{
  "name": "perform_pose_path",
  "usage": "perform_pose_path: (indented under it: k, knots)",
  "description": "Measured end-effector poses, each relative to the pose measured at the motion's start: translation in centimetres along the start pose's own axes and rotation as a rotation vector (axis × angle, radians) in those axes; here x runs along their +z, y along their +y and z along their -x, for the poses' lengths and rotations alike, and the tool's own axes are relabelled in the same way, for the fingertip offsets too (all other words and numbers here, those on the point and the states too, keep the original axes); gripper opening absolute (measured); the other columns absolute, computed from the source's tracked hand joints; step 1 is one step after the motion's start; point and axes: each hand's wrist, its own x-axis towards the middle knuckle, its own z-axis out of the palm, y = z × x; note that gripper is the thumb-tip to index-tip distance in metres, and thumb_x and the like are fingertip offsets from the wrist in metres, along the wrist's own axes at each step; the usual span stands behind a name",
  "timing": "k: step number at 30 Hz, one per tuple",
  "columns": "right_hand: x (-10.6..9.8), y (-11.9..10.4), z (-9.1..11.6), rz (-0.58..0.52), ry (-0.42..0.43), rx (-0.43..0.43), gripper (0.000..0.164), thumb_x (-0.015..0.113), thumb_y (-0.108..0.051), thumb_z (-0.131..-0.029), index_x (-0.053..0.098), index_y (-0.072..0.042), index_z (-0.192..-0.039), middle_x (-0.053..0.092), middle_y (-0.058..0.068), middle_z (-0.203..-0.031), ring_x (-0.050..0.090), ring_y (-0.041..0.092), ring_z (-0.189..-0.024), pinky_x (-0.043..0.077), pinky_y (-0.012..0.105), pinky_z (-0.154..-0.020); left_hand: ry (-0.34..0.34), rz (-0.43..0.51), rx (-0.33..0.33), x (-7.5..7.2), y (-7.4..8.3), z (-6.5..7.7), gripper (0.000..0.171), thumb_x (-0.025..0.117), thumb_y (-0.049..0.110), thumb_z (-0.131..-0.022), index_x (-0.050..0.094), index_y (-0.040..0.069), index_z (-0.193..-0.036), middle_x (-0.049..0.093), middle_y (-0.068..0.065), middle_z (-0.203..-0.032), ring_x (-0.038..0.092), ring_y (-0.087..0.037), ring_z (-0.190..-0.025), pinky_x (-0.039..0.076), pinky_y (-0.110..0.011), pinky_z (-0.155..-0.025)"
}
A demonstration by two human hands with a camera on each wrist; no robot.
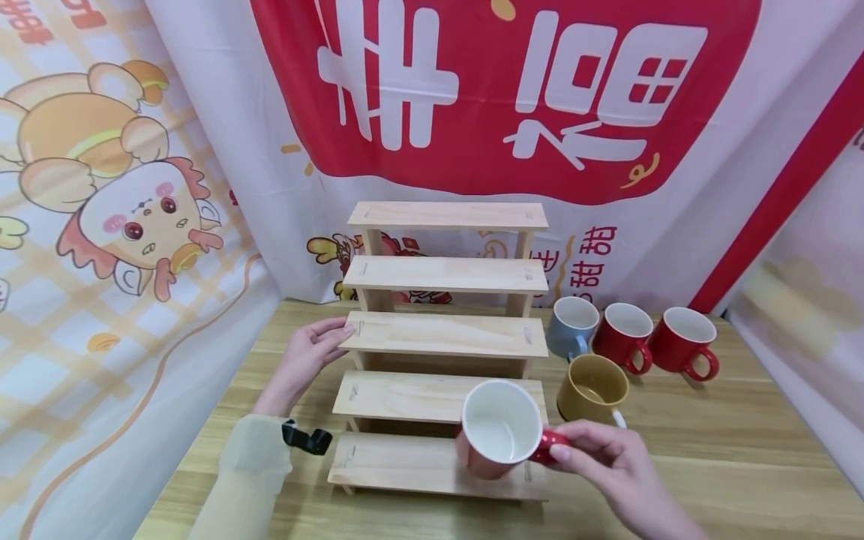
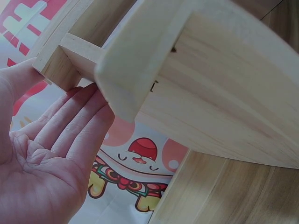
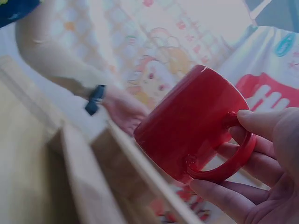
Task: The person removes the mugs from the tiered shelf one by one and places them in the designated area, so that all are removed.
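A red mug [image 1: 501,427] with a white inside hangs over the lower steps of a stepped wooden shelf rack [image 1: 445,334]. By its handle, my right hand [image 1: 604,465] holds the mug, thumb and fingers pinching the loop. In the right wrist view the mug [image 3: 196,126] appears tilted, its red side facing the camera. My left hand [image 1: 317,352] grips the left end of the rack's middle step, with the thumb on top. The left wrist view has the fingers of that hand [image 2: 56,154] under and against the wood.
To the right of the rack stand a light blue mug [image 1: 572,326], two red mugs [image 1: 617,337] and a mustard-brown mug [image 1: 590,390] with a white handle, on a wood-grain table [image 1: 729,450]. Printed cloth [image 1: 223,97] hangs behind and along the sides.
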Motion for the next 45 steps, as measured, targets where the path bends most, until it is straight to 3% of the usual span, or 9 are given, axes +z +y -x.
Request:
perform_pose_path:
  k: [4, 8, 18, 23, 27, 33, 40, 45]
  knots:
    - [-1.9, -0.8, 0.5, 0.058, 0.126, -0.063, 0.021, 0.059, 0.011, -0.098, 0.07, 0.005, -0.114, 0.075, 0.011, -0.105, 0.074, 0.024, -0.087, 0.064, 0.037, -0.075, -0.001, -0.003, 0.0, 0.0, 0.1, 0.0, 0.055, 0.068, 0.022, -0.101, 0.05, -0.013, -0.14, 0.061, -0.026, -0.131, 0.069, -0.013, -0.104, 0.055, -0.03, -0.096]
    - [-3.9, -1.4, 0.9, 0.073, 0.275, -0.058, 0.021, 0.06, 0.011, -0.098, 0.07, 0.005, -0.115, 0.076, 0.008, -0.102, 0.075, 0.023, -0.084, 0.063, 0.032, -0.074, -0.003, -0.005, -0.004, -0.1, 0.1, -0.1, 0.056, 0.068, 0.023, -0.101, 0.049, -0.013, -0.14, 0.06, -0.027, -0.132, 0.069, -0.013, -0.105, 0.055, -0.03, -0.097]
    - [-8.8, -1.4, 1.3, -0.171, 0.521, -0.154, 0.02, 0.059, 0.01, -0.099, 0.067, 0.012, -0.117, 0.075, 0.012, -0.104, 0.075, 0.023, -0.088, 0.06, 0.036, -0.075, 0.002, -0.014, -0.011, 0.0, 0.1, 0.0, 0.056, 0.068, 0.024, -0.101, 0.049, -0.013, -0.14, 0.059, -0.027, -0.134, 0.068, -0.015, -0.106, 0.055, -0.029, -0.096]
    - [-11.0, -0.4, 1.4, -0.29, 0.711, -0.094, 0.018, 0.067, 0.001, -0.097, 0.072, 0.005, -0.114, 0.076, 0.009, -0.104, 0.075, 0.02, -0.089, 0.06, 0.034, -0.074, 0.015, -0.033, -0.022, 0.0, 0.1, 0.2, 0.058, 0.068, 0.026, -0.101, 0.049, -0.012, -0.141, 0.058, -0.027, -0.135, 0.067, -0.014, -0.107, 0.054, -0.028, -0.097]
    - [-12.4, 1.2, 1.7, -0.372, 0.807, -0.049, 0.017, 0.071, -0.001, -0.094, 0.074, 0.003, -0.111, 0.076, 0.008, -0.103, 0.075, 0.02, -0.087, 0.061, 0.034, -0.072, 0.015, -0.032, -0.016, 0.0, 0.1, 0.3, 0.058, 0.067, 0.026, -0.102, 0.049, -0.012, -0.141, 0.058, -0.027, -0.135, 0.067, -0.013, -0.107, 0.054, -0.028, -0.097]
    - [-13.4, 4.6, 2.6, -0.415, 0.866, 0.058, 0.013, 0.075, -0.005, -0.092, 0.077, -0.003, -0.105, 0.077, 0.002, -0.099, 0.075, 0.02, -0.079, 0.061, 0.033, -0.068, 0.007, -0.006, 0.012, 0.1, 0.1, 0.2, 0.053, 0.067, 0.021, -0.102, 0.05, -0.013, -0.139, 0.06, -0.026, -0.132, 0.068, -0.013, -0.105, 0.055, -0.029, -0.097]
    - [-12.8, 8.4, 3.7, -0.328, 0.906, 0.208, 0.006, 0.076, -0.011, -0.093, 0.081, -0.015, -0.094, 0.076, -0.004, -0.087, 0.074, 0.012, -0.075, 0.062, 0.027, -0.065, 0.005, 0.007, 0.002, -0.1, -0.4, 0.2, 0.054, 0.067, 0.021, -0.102, 0.049, -0.014, -0.139, 0.062, -0.024, -0.13, 0.068, -0.013, -0.105, 0.054, -0.029, -0.097]
    - [-12.2, 10.7, 4.2, -0.34, 0.945, 0.264, 0.005, 0.077, -0.012, -0.092, 0.08, -0.016, -0.091, 0.076, -0.005, -0.086, 0.074, 0.009, -0.076, 0.062, 0.026, -0.066, -0.001, 0.006, 0.011, -0.1, -0.4, 0.1, 0.054, 0.067, 0.021, -0.102, 0.05, -0.014, -0.139, 0.062, -0.024, -0.131, 0.068, -0.014, -0.106, 0.054, -0.029, -0.098]
